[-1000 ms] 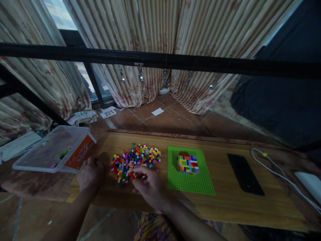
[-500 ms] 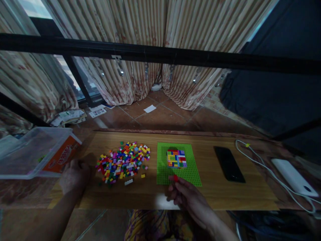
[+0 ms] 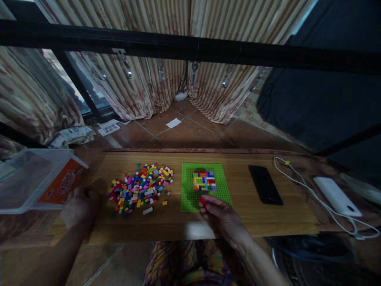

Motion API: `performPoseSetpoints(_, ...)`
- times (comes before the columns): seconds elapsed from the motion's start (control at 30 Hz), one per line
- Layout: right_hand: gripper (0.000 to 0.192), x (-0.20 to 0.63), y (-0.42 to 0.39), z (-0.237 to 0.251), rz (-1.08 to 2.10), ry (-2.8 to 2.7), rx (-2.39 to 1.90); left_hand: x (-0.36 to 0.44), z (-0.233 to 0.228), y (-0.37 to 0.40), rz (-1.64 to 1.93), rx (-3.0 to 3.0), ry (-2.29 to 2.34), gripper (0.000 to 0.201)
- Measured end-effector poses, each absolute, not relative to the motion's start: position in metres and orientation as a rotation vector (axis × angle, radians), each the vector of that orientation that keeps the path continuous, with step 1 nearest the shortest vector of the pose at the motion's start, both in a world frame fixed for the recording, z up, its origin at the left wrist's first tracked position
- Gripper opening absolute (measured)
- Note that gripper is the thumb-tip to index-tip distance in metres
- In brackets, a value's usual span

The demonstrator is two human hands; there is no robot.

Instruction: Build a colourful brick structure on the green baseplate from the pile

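With our right hand (image 3: 222,216) pinching a small red plastic brick (image 3: 203,201) in its fingers over the green studded baseplate's (image 3: 190,198) near edge, we risk dropping it if the grip loosens, while our left hand (image 3: 79,201), curled and empty, rests on the wooden worktop (image 3: 268,216).

orange label (image 3: 63,181) on clear box, print too blurred to read, no other legible text

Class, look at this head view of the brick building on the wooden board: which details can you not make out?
- Red brick: size hidden by right hand fingers.
- Left hand: curled and dark; contents unclear.
- Plastic box: cut by the left edge.
- Box label: text too blurred.
- Brick pile: stud counts too small.
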State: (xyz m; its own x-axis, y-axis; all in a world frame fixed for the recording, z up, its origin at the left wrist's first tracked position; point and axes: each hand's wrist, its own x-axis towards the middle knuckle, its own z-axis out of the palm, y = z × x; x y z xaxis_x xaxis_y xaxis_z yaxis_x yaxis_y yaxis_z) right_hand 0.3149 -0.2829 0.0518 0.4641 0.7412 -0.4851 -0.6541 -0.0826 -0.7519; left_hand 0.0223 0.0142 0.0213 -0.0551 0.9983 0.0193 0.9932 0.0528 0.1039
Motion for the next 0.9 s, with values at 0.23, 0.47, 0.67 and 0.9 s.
performPoseSetpoints(0.23, 0.032, 0.326, -0.286, 0.041, 0.934, -0.282, -1.384, 0.024, 0.025, 0.014, 0.079, 2.113, 2.267, 0.048)
performPoseSetpoints(0.47, 0.018, 0.366, -0.303, 0.035, 0.277, -0.899, -1.954, 0.027, 0.029, 0.011, 0.095, 2.133, 2.260, 0.046)
performPoseSetpoints(0.67, 0.014, 0.380, -0.292, 0.046, 0.179, -1.135, -1.939, 0.034, 0.040, 0.005, 0.047, 2.100, 2.266, 0.047)
performPoseSetpoints(0.9, 0.013, 0.385, -0.274, 0.048, 0.280, -1.375, -1.865, 0.027, 0.029, 0.011, 0.102, 2.129, 2.250, 0.045)
